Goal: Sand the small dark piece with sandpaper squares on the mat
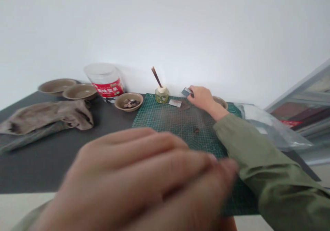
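Observation:
My left hand looms large and slightly blurred in the foreground, its fingers pressed together against the thumb. Whatever it may hold is hidden. Beyond it, my right hand reaches to the far edge of the green cutting mat and grips a small grey-blue block. A whitish rectangular card lies on the mat just left of that hand, with a thin brownish flat piece beside it. One small dark chip rests nearer the mat's middle. Behind my right wrist, a bowl shows in part.
A yellow-green glass jar with brown sticks stands by the wall. Left of the mat are a bowl of small chips, a red-labelled plastic tub, two more bowls and a crumpled brown cloth. Clear plastic bags lie right.

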Demonstrator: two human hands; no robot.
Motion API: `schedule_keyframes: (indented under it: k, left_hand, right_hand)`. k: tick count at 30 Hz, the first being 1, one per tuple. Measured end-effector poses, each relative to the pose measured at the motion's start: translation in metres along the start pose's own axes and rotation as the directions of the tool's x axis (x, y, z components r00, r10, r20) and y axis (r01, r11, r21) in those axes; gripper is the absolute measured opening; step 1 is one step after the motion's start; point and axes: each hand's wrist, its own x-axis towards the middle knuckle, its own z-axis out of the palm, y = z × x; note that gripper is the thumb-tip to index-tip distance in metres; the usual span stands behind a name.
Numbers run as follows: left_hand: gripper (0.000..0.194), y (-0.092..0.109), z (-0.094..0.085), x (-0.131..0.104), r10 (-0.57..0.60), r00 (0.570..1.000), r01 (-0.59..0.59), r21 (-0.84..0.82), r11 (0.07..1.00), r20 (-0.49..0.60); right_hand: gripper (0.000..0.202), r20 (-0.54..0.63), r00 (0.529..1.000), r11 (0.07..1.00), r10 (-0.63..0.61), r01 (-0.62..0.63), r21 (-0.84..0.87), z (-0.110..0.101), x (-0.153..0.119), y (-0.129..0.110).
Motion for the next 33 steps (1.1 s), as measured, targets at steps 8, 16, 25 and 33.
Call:
schedule_keyframes:
  k: [8,16,25,33]
  left_hand:
    - [0.053,-0.081,0.066,0.116,-0.089,0.989,0.084,0.046,0.995,0.116]
    - [0.038,-0.120,0.103,0.125,-0.089,0.972,0.045,0.199,0.979,0.219]
    - [0.037,-0.165,0.122,0.173,0.026,0.942,-0.217,0.547,0.808,0.334]
    - [0.041,-0.180,0.160,0.205,-0.041,0.907,-0.254,0.624,0.739,0.418]
  right_hand:
    - [0.026,0.048,0.997,0.906,-0.059,0.033,0.423,-0.024,-0.083,0.002]
    - [0.021,0.096,0.994,0.839,-0.054,-0.007,0.544,-0.019,-0.116,0.021]
    - [0.019,0.059,0.997,0.834,0.052,-0.076,0.547,-0.009,-0.112,0.061]
    - [0.024,0.027,0.998,0.798,0.058,-0.063,0.599,-0.006,-0.121,0.064]
